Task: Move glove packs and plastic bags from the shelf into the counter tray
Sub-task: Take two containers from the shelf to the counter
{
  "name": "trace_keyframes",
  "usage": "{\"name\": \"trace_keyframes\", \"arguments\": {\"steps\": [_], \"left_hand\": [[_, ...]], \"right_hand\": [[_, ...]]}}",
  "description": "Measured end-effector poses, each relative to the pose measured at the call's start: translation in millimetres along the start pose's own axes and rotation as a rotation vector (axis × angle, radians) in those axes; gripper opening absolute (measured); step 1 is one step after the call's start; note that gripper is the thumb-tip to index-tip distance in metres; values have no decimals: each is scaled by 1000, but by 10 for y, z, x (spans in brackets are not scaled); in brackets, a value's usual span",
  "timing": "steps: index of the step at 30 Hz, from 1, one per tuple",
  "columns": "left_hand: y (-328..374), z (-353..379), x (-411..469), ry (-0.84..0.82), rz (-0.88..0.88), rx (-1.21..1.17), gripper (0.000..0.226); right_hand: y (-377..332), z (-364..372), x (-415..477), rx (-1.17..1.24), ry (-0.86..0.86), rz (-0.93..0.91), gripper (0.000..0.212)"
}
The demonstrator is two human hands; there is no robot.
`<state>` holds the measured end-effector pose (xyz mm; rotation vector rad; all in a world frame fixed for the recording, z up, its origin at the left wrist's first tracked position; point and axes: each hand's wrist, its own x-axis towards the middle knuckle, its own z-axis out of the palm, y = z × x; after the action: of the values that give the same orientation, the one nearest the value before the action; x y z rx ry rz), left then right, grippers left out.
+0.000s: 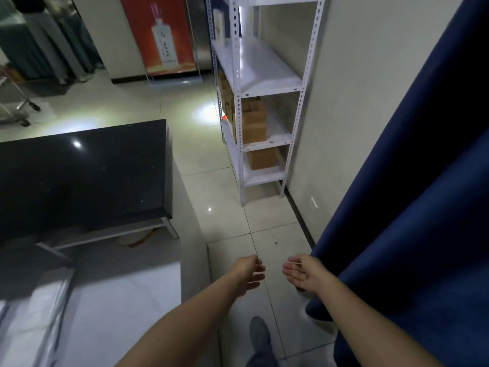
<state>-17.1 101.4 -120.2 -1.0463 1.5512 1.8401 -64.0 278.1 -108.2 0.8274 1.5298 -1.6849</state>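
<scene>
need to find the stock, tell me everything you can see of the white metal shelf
The white shelf is a tall rack of perforated angle posts and flat painted metal boards, standing upright on the tiled floor alongside the cream wall. Its middle board looks bare; brown cardboard boxes sit on the two lower tiers.

The shelf (264,75) ahead of me is white-painted metal, its uprights punched with holes, its boards smooth with a faint sheen. The boxes (254,125) on its lower boards are plain brown cardboard, matt. The floor (206,160) is pale glazed tile, glossy enough to mirror the lights. The black tabletop (84,176) at my left looks like polished stone, finely speckled and shiny. The curtain (410,234) at my right is dark blue cloth, soft and matt.
</scene>
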Motion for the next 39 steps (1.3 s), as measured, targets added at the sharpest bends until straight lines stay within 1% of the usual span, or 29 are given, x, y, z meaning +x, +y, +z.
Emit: {"name": "trace_keyframes", "arguments": {"steps": [5, 9, 13, 16, 23, 26, 32, 36, 39], "left_hand": [[615, 52, 490, -29, 26, -121, 22], [1098, -43, 793, -43, 67, -147, 19], [1537, -208, 1002, 17, 103, -198, 16], [1771, -323, 1164, 43, 97, -264, 14], [2516, -535, 1735, 132, 72, -379, 15], [2922, -677, 2066, 172, 81, -417, 17], [3903, -1003, 2572, 267, 61, -494, 15], [4628, -1299, 2893, 335, 89, -482, 15], [5070, -1559, 3050, 372, 106, -533, 17]], "right_hand": [[-605, 124, 390, 9, -14, -36, 23], [-1117, 265, 643, 1, -62, -45, 19], [-1580, 491, 936, -88, -51, -71, 21], [-1863, 697, 1113, -127, -101, -51, 22], [-2661, 1398, 1793, -148, -163, -46, 23], [-3070, 1708, 2127, -195, -200, -48, 22], [-3998, 2284, 2707, -274, -267, -5, 20], [-4577, 2764, 3119, -348, -325, 10, 24], [-4921, 3205, 3315, -396, -353, 19, 21]]}}
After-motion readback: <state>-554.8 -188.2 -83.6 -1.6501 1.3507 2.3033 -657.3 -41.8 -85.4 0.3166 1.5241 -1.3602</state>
